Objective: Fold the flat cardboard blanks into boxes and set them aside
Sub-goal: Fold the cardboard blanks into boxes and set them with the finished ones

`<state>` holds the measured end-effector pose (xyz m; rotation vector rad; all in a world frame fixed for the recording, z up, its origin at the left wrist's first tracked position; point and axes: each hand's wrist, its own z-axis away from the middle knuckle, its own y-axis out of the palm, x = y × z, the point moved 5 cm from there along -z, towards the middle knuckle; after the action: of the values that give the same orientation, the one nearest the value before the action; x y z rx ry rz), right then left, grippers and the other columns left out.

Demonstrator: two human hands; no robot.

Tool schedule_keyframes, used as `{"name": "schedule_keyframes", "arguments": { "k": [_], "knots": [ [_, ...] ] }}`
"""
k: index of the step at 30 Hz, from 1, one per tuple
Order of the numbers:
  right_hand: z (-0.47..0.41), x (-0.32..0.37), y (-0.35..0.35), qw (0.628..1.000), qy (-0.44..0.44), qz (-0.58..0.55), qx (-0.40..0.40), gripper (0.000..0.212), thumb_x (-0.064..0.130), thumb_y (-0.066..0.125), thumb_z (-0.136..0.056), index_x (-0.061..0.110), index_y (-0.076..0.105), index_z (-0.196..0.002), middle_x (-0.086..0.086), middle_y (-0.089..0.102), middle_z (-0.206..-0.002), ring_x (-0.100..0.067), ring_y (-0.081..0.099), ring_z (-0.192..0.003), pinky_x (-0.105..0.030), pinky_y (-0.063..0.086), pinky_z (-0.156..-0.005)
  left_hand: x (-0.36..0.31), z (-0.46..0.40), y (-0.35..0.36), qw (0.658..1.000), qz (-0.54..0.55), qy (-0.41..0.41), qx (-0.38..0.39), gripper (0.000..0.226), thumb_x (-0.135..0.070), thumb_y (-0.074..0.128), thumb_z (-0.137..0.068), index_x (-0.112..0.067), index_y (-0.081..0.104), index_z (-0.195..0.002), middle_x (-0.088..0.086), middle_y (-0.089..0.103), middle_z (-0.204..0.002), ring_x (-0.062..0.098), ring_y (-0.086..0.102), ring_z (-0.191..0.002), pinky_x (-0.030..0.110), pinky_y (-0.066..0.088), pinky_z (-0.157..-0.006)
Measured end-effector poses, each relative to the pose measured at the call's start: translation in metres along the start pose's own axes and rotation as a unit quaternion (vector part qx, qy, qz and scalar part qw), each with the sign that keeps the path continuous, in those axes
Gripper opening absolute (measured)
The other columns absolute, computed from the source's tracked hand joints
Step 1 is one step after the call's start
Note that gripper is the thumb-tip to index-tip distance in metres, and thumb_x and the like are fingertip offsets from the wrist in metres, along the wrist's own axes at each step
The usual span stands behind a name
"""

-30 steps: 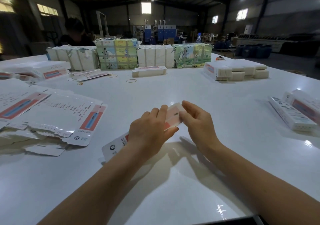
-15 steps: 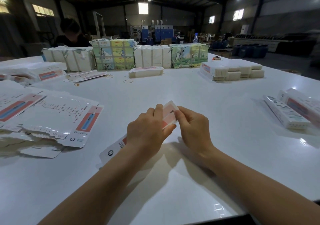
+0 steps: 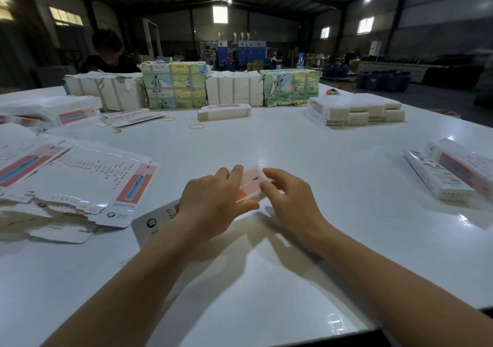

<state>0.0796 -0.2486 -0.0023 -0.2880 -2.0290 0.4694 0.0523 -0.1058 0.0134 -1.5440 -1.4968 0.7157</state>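
A long white and pink cardboard blank [image 3: 157, 220] lies slantwise on the white table [image 3: 266, 280] in front of me. My left hand [image 3: 213, 202] covers its middle and grips it, thumb at its near edge. My right hand [image 3: 290, 200] pinches the pink far end [image 3: 253, 180], fingers curled over the end flap. Much of the blank is hidden under both hands. A pile of flat printed blanks [image 3: 80, 184] spreads at the left. Two folded boxes [image 3: 450, 173] lie side by side at the right.
Wrapped bundles [image 3: 173, 85] line the far side, with a stack of blanks [image 3: 357, 109] at far right and a folded box [image 3: 224, 112] in the middle. Rubber bands [image 3: 197, 126] lie loose nearby. A person [image 3: 109, 53] sits behind the bundles at far left.
My right hand has closed in on the blank's far end and curled over its flap. My left hand keeps its hold on the middle.
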Motion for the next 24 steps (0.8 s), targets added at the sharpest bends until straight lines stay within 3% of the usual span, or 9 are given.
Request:
{"name": "schedule_keyframes", "arguments": {
  "k": [2, 5, 7, 9, 12, 14, 18, 21, 24],
  "knots": [
    [-0.002, 0.002, 0.001, 0.997, -0.045, 0.028, 0.054, 0.057, 0.009, 0.059, -0.088, 0.018, 0.042, -0.142, 0.002, 0.045, -0.143, -0.011, 0.044, -0.127, -0.025, 0.036, -0.107, 0.001, 0.002, 0.002, 0.999, 0.013, 0.027, 0.044, 0.076, -0.073, 0.041, -0.081, -0.024, 0.029, -0.137, -0.003, 0.055, -0.117, 0.02, 0.06, -0.093, 0.033, 0.05, -0.073],
    [0.001, 0.004, 0.008, 0.968, -0.13, 0.119, 0.177, 0.084, 0.004, 0.067, -0.079, 0.014, 0.021, -0.149, -0.004, 0.034, -0.149, -0.016, 0.028, -0.137, -0.009, 0.018, -0.108, 0.0, 0.01, 0.005, 0.991, 0.073, 0.058, 0.093, 0.068, -0.068, 0.055, -0.078, -0.028, 0.036, -0.13, -0.008, 0.056, -0.113, 0.016, 0.058, -0.094, 0.032, 0.045, -0.077],
    [0.003, 0.004, 0.016, 0.941, -0.157, 0.189, 0.233, 0.089, 0.013, 0.071, -0.081, 0.013, 0.016, -0.151, -0.01, 0.042, -0.142, -0.024, 0.035, -0.13, -0.021, 0.027, -0.107, 0.006, 0.014, 0.006, 0.982, 0.131, 0.05, 0.124, 0.061, -0.063, 0.061, -0.077, -0.031, 0.042, -0.125, -0.011, 0.058, -0.113, 0.011, 0.058, -0.095, 0.03, 0.046, -0.083],
    [0.003, 0.005, 0.019, 0.923, -0.181, 0.25, 0.228, 0.086, 0.022, 0.069, -0.085, 0.018, 0.015, -0.152, -0.014, 0.047, -0.135, -0.029, 0.041, -0.121, -0.036, 0.035, -0.102, 0.008, 0.014, 0.005, 0.983, 0.134, 0.056, 0.112, 0.062, -0.061, 0.062, -0.078, -0.025, 0.047, -0.127, -0.007, 0.059, -0.119, 0.014, 0.057, -0.103, 0.032, 0.046, -0.091],
    [-0.009, 0.005, 0.006, 0.901, -0.185, 0.355, 0.164, 0.079, 0.033, 0.061, -0.09, 0.026, 0.013, -0.152, -0.013, 0.05, -0.134, -0.031, 0.043, -0.117, -0.043, 0.04, -0.094, -0.001, 0.01, -0.006, 0.987, 0.061, 0.13, -0.073, 0.071, -0.057, 0.05, -0.078, -0.002, 0.059, -0.122, 0.015, 0.06, -0.123, 0.035, 0.058, -0.109, 0.048, 0.048, -0.09],
    [-0.027, 0.003, -0.026, 0.905, -0.155, 0.385, 0.095, 0.072, 0.038, 0.056, -0.092, 0.029, 0.016, -0.151, -0.012, 0.052, -0.132, -0.03, 0.045, -0.114, -0.043, 0.042, -0.089, -0.003, 0.007, -0.001, 0.978, 0.072, 0.137, -0.142, 0.064, -0.052, 0.044, -0.081, -0.003, 0.061, -0.119, 0.018, 0.059, -0.124, 0.039, 0.056, -0.108, 0.055, 0.048, -0.085],
    [-0.058, -0.008, -0.135, 0.923, -0.083, 0.362, -0.104, 0.051, 0.039, 0.052, -0.093, 0.026, 0.04, -0.141, -0.014, 0.06, -0.115, -0.03, 0.052, -0.1, -0.041, 0.049, -0.079, 0.0, 0.0, 0.039, 0.973, 0.139, 0.144, -0.117, 0.048, -0.059, 0.031, -0.09, -0.025, 0.06, -0.108, -0.007, 0.057, -0.112, 0.025, 0.054, -0.1, 0.044, 0.048, -0.072],
    [-0.062, -0.038, -0.232, 0.885, -0.007, 0.402, -0.234, 0.038, 0.033, 0.048, -0.093, 0.025, 0.052, -0.129, -0.013, 0.058, -0.11, -0.032, 0.051, -0.098, -0.037, 0.045, -0.075, -0.001, -0.002, 0.072, 0.969, 0.194, 0.14, -0.068, 0.04, -0.06, 0.03, -0.09, -0.031, 0.057, -0.097, -0.018, 0.051, -0.098, 0.014, 0.052, -0.088, 0.04, 0.05, -0.061],
    [-0.044, -0.087, -0.311, 0.829, 0.126, 0.447, -0.313, 0.039, 0.031, 0.045, -0.094, 0.02, 0.051, -0.132, -0.016, 0.051, -0.115, -0.032, 0.047, -0.1, -0.042, 0.041, -0.081, 0.003, -0.006, 0.094, 0.968, 0.2, 0.149, -0.029, 0.035, -0.056, 0.029, -0.091, -0.036, 0.055, -0.101, -0.022, 0.05, -0.097, 0.011, 0.054, -0.08, 0.043, 0.052, -0.062]
  ]
}}
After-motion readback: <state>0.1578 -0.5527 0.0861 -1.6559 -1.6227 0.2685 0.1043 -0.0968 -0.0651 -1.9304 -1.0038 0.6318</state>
